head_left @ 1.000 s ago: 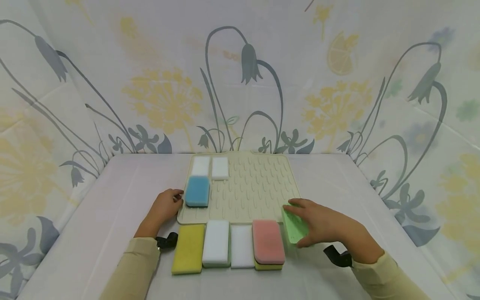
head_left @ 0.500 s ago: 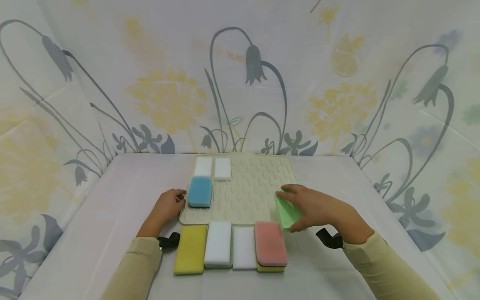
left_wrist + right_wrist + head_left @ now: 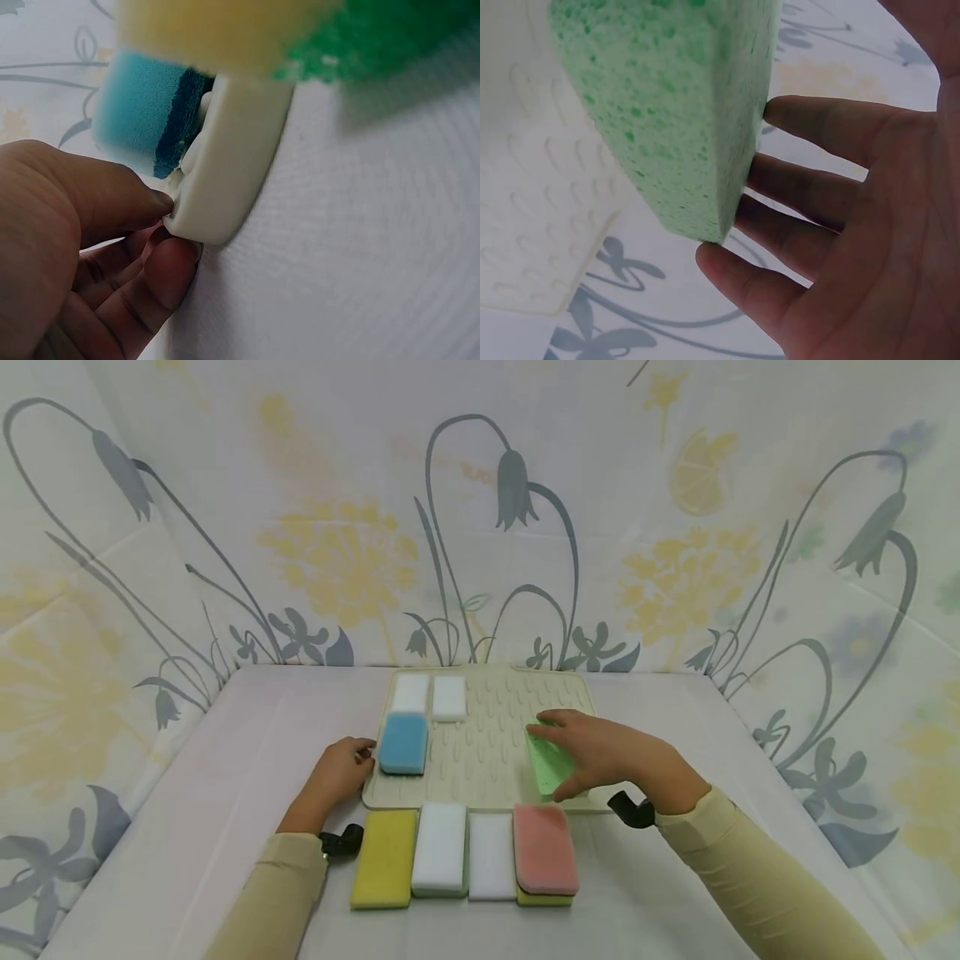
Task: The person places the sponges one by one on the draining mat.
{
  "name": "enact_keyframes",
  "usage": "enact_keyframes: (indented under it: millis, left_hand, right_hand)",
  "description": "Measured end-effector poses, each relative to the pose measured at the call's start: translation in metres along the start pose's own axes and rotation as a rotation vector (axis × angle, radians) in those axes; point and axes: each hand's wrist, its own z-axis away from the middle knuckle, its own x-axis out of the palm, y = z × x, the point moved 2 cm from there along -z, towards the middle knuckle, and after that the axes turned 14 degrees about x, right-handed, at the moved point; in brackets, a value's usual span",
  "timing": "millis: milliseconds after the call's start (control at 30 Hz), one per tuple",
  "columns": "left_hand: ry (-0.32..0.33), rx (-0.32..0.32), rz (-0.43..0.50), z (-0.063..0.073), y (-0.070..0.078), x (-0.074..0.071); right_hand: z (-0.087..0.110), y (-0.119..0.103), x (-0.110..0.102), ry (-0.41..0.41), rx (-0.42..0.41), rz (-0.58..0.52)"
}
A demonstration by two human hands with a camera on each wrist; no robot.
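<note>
My right hand (image 3: 603, 752) grips a light green, porous sponge (image 3: 547, 766) by its edges, fingertips at one side and thumb near the lower end. Tilted, the sponge overlaps the right part of a cream ridged mat (image 3: 487, 760) in the head view. At the mat's left edge my left hand (image 3: 341, 772) pinches the rim, thumb on top and fingers curled below, as the left wrist view shows. A blue sponge (image 3: 403, 742) with a dark scouring side lies on the mat close to that hand. Behind it are two white sponges, one left (image 3: 410, 692) and one right (image 3: 449, 698).
In front of the mat, a row of sponges lies on the white cloth: a yellow sponge (image 3: 384, 858), a white sponge with green underside (image 3: 439, 847), a thin white sponge (image 3: 491, 857) and a pink sponge (image 3: 545, 847) over a yellow layer. A patterned curtain (image 3: 480, 527) stands behind.
My right hand has carried the green sponge left and away from me, from beside the mat's front right corner to over its right part. My left hand stays at the mat's edge.
</note>
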Motion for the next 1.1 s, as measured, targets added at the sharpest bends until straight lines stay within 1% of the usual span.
enact_keyframes:
  millis: [233, 500, 633, 833, 933, 1100]
  left_hand:
    - [0.011, 0.016, -0.016, 0.001, 0.001, -0.001]
    - [0.017, 0.030, -0.020, 0.001, 0.001, -0.001]
    - [0.015, 0.033, -0.017, 0.001, 0.001, 0.000]
    - [0.009, 0.016, -0.017, 0.001, 0.002, -0.001]
    - [0.006, 0.006, -0.015, 0.001, 0.001, -0.001]
    - [0.007, 0.008, -0.009, 0.000, 0.000, -0.001]
  right_hand:
    - [-0.018, -0.008, -0.004, -0.011, -0.024, 0.015]
    - [-0.036, -0.018, -0.009, -0.022, -0.033, 0.033]
    - [-0.044, -0.022, -0.010, -0.032, -0.041, 0.048]
    - [-0.059, -0.027, -0.007, -0.034, -0.068, 0.074]
    - [-0.068, -0.029, -0.005, -0.049, -0.057, 0.076]
    - [-0.080, -0.034, -0.002, -0.078, -0.037, 0.070]
